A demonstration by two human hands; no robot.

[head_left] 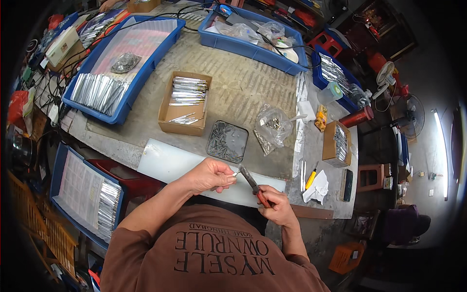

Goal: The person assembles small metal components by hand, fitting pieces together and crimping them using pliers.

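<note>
Both hands (243,187) closed, near each other, forearms bent inward

There is a single view, taken from a wide fisheye camera worn on the person's head, looking steeply down and slightly forward over the brown-shirted chest and both forearms, which enter from the lower edge. It sits close above the hands, so the left hand (210,176) and the right hand (276,206) fall near the lower centre. The grey, worn concrete-topped desk (243,87) stretches away toward the upper edge, its straight sides bending near the rim. The floor, a red plastic stool (327,43) and a standing fan (408,117) curve round the right margin, with dark corners beyond.
</note>
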